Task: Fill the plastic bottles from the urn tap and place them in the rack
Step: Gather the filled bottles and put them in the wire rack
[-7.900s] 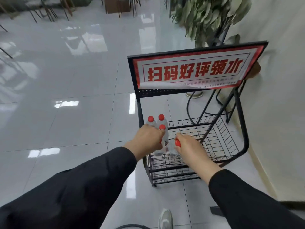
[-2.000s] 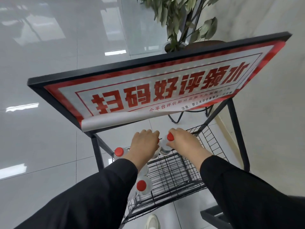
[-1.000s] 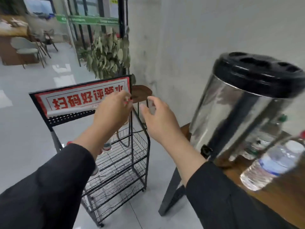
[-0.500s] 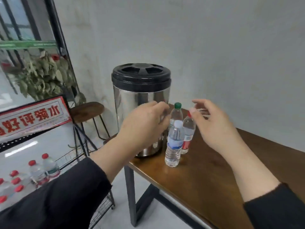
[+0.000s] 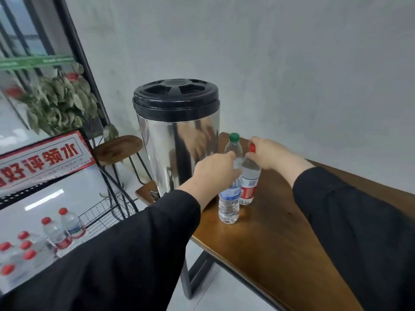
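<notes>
Grey plaster wall (image 5: 292, 63) behind a brown wooden table (image 5: 280, 243) on a black metal frame. Steel urn (image 5: 177, 151) with black lid (image 5: 176, 94) stands at the table's left end; its tap is hidden behind the left forearm. Three bottles stand upright just right of the urn, close together: blue-label bottle (image 5: 229, 205) nearest the camera, red-label bottle (image 5: 248, 182) just behind it and to the right, green-cap bottle (image 5: 234, 144) furthest back. Left hand (image 5: 214, 170) fingers curled round the upper part of the blue-label bottle, cap hidden under the hand. Right hand (image 5: 269, 152) grips the red-label bottle at the top, red cap peeking out beside the thumb. Both sleeves black. Wire rack (image 5: 103, 214) sits lower left on the floor side, holding several red-capped bottles (image 5: 54, 230) under a red-and-white sign (image 5: 42, 158). Wooden stool (image 5: 118, 148) and leafy plant (image 5: 60, 102) behind the rack.
</notes>
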A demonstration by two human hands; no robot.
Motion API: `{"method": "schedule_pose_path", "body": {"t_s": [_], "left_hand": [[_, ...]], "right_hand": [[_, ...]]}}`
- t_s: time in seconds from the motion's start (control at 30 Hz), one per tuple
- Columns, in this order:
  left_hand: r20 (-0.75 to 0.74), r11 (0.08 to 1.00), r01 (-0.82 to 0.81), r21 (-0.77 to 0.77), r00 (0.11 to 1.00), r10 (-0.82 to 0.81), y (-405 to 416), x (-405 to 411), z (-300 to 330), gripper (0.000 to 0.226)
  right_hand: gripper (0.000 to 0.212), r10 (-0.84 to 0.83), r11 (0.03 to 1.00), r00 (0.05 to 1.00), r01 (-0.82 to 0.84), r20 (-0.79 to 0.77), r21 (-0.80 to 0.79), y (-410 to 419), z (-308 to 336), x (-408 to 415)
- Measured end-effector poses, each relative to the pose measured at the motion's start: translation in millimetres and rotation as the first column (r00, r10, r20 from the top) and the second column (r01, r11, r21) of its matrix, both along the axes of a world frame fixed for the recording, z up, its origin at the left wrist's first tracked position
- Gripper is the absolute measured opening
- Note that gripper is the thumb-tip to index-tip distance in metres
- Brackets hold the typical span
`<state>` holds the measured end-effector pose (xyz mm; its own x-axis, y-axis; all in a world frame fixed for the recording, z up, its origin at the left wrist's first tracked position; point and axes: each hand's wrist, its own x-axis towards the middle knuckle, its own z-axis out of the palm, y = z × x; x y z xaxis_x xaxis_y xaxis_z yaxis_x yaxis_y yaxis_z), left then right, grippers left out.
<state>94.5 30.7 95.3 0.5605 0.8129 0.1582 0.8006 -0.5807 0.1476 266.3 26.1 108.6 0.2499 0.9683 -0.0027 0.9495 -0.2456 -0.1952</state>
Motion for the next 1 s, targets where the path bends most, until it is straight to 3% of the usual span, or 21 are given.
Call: {"method": "schedule_pose_path", "body": {"t_s": [0.2,0.37,0.53,0.77,1.0], "left_hand": [[0.036,1.000,-0.019,-0.001,0.999,0.019,-16,-26,4,0.033],[0.273,0.996,-0.069,-0.048,0.959,0.079,-47,-80,48,0.024],[0.370,0.987,-0.149,-0.063,0.915,0.162,-77,-164,106,0.026],[0.261,0.896,-0.443,0.011,0.867,0.426,-84,-285,115,0.031],[0.156,0.775,-0.630,0.048,0.771,0.617,-44,-395,62,0.035]], "right_hand": [[0.024,0.090,0.994,0.996,-0.090,0.000,0.065,-16,5,-3],[0.020,0.213,0.974,0.977,-0.211,-0.017,0.084,-50,60,-35],[0.017,0.387,0.918,0.922,-0.383,-0.027,0.100,-84,126,-113],[0.025,0.608,0.791,0.791,-0.595,-0.065,0.144,-62,131,-242],[0.018,0.702,0.712,0.708,-0.696,-0.074,0.095,11,79,-381]]}}
